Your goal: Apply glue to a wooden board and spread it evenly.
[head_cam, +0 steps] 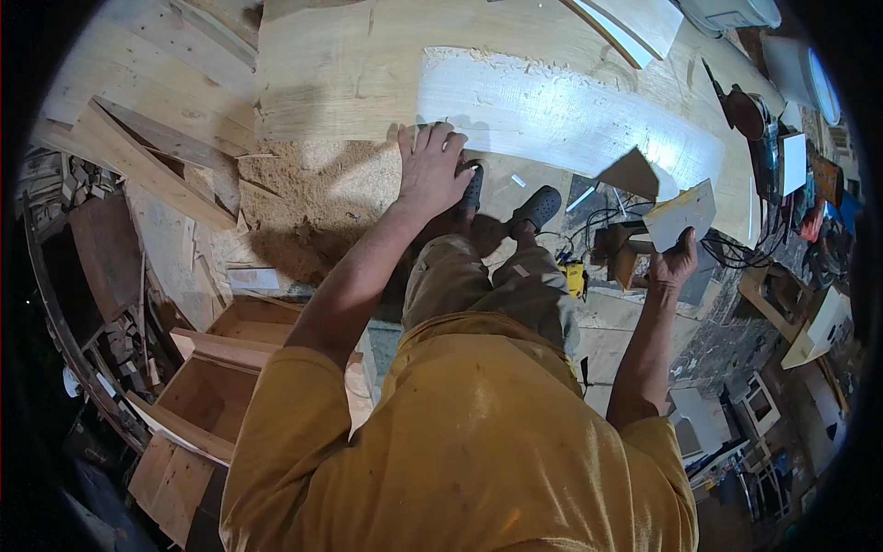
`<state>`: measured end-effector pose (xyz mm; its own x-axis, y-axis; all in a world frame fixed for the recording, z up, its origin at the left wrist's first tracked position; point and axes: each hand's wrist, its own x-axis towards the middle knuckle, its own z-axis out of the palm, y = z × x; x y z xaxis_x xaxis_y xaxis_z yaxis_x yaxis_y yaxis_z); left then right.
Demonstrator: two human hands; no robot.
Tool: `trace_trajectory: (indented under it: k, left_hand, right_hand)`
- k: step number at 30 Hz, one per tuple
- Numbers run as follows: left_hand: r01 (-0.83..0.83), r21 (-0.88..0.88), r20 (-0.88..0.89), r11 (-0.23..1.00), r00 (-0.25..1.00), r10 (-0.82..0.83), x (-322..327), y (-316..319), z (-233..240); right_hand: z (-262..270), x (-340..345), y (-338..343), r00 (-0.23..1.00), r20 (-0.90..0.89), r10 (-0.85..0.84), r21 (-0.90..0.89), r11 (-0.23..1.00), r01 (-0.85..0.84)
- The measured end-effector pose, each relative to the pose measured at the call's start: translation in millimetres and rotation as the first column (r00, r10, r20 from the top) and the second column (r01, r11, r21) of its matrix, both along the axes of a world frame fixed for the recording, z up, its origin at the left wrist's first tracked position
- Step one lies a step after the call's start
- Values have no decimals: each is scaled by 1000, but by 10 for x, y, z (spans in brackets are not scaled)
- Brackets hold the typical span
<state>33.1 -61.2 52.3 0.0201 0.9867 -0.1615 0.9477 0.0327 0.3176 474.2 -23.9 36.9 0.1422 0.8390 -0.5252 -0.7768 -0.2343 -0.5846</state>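
Observation:
My left hand [431, 169] rests, fingers apart, at the near left end of a white-coated board [524, 103] that lies on a wooden worktop [331, 69]. Its fingertips reach over the board's near edge, and no held object shows. To the right, my right hand [675, 264] grips a small flat pale panel [683, 215] by its lower edge, tilted up in front of the worktop. Beside that panel, a dark angular shape [631, 174] overlaps the white board's edge; I cannot tell whether it is a shadow or another piece.
Sawdust [310, 200] covers the floor at left, near leaning planks [152, 165]. Wooden drawers [214, 393] stand lower left. An angle grinder [752, 121] lies at the worktop's right end. Black cables [600, 214] and a yellow tool [574, 278] are by my feet.

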Motion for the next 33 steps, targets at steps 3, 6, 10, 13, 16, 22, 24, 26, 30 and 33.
trace_trajectory:
  k: [3, 6, 10, 13, 16, 22, 24, 26, 30, 33]
  left_hand:
    - [-31, 149, 100, 988, 995, 16, -52, -105, -70]
    - [-53, 250, 141, 967, 990, 17, -88, -192, -118]
    - [-116, 261, 178, 958, 981, 71, -114, -214, -162]
    - [-192, 219, 251, 957, 959, 135, -49, -227, -141]
    - [-504, -220, 609, 835, 597, 522, 113, -283, -214]
    - [-608, -467, 801, 642, 17, 599, 270, -380, -382]
    - [-516, -651, 725, 557, -206, 657, 254, -391, -331]
    - [-510, -654, 735, 559, -251, 630, 190, -453, -378]
    - [-575, -519, 758, 633, 33, 652, 141, -491, -377]
    - [-593, -60, 639, 803, 595, 487, 131, -405, -236]
  right_hand:
    - [-25, 14, -26, 996, -91, 7, 22, 1000, -5]
    - [-28, -11, -36, 987, -149, 58, 83, 995, -46]
    - [-95, 35, -32, 984, -170, 55, 75, 996, -43]
    - [-27, -46, -2, 981, -179, 72, 84, 995, -57]
    - [-16, -65, 4, 980, -183, 81, 94, 993, -65]
    - [-12, -74, 9, 980, -174, 90, 111, 991, -72]
    - [-6, -65, 12, 981, -176, 87, 113, 991, -67]
    - [54, -125, 38, 965, -225, 134, 142, 984, -103]
    - [39, -99, 54, 961, -232, 152, 146, 982, -120]
    - [17, -87, 52, 966, -225, 128, 127, 987, -101]
